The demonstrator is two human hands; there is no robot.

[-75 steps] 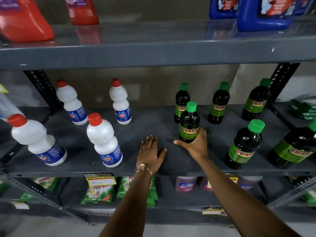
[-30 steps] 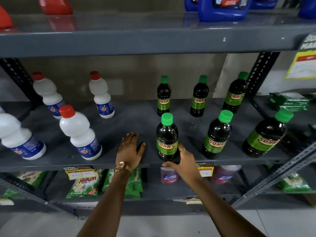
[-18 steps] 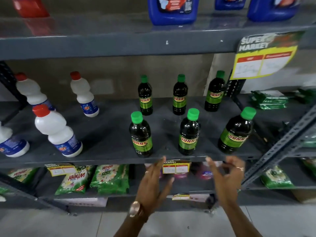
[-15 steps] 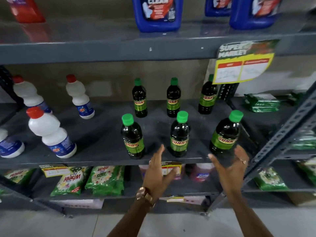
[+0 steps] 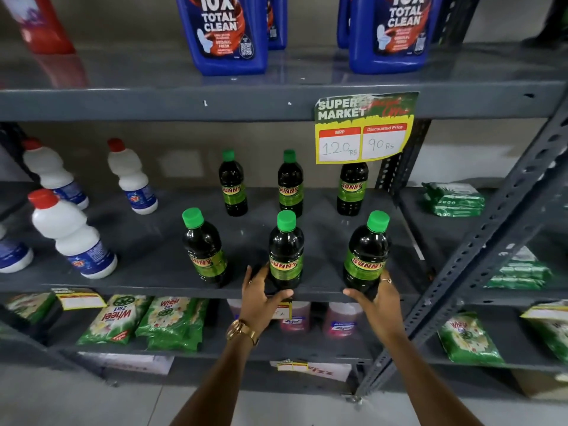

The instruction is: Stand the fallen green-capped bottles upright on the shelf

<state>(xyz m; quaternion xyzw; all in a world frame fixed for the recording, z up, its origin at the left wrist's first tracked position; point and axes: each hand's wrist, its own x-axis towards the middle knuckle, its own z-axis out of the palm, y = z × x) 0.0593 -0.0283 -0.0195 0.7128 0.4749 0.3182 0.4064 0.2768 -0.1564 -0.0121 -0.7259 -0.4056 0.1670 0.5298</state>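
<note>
Six dark green-capped bottles stand upright on the grey middle shelf (image 5: 144, 241), in two rows of three. The front row is the left bottle (image 5: 204, 250), the middle bottle (image 5: 285, 250) and the right bottle (image 5: 365, 256); one back-row bottle (image 5: 232, 184) is behind them. My left hand (image 5: 261, 299) is at the shelf edge, fingers spread just left of the middle bottle's base and thumb in front of it. My right hand (image 5: 379, 299) wraps the base of the front right bottle, thumb in front and fingers on its right side.
White red-capped bottles (image 5: 73, 238) stand on the same shelf to the left. Blue jugs (image 5: 224, 32) sit on the shelf above, from which a price card (image 5: 362, 130) hangs. A slanted grey upright (image 5: 479, 253) rises at the right. Green packets (image 5: 172, 321) lie below.
Both hands have moved up from below the shelf edge to the front-row bottles. The right hand has closed round the front right bottle's base. The view has shifted right and closer.
</note>
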